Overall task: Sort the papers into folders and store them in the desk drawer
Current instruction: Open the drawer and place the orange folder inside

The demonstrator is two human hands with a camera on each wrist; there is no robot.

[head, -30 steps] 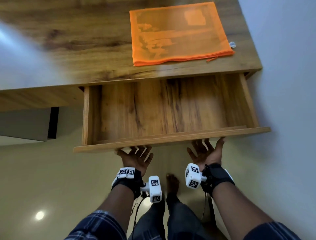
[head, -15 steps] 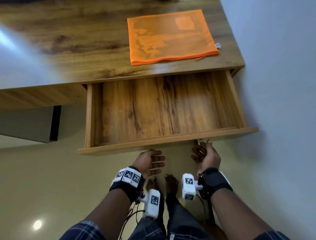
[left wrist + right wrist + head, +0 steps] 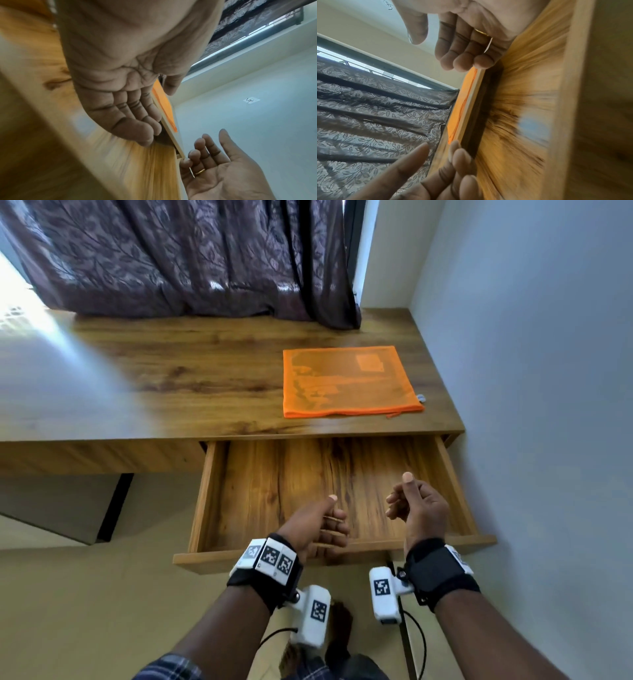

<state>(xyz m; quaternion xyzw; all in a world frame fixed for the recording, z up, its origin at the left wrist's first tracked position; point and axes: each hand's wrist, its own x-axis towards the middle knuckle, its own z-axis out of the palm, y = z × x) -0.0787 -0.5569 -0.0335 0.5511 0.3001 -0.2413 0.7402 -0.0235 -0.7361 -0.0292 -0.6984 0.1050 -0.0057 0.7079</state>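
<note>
Now both hands, left [image 3: 317, 522] and right [image 3: 419, 505], hang loosely curled, seemingly holding nothing, above the drawer [image 3: 239, 494].

Both hands have risen from under the drawer's [image 3: 329, 556] front edge to hover above its open inside, the left hand [image 3: 317, 525] and right hand [image 3: 419, 505] now palms facing each other, fingers loosely curled, holding nothing.

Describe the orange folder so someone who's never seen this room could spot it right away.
Find the wooden desk beneath the dark curtain. On its right end, just behind the open drawer, lies the orange folder, flat. It is the only bright, translucent mesh thing on the wood.
</note>
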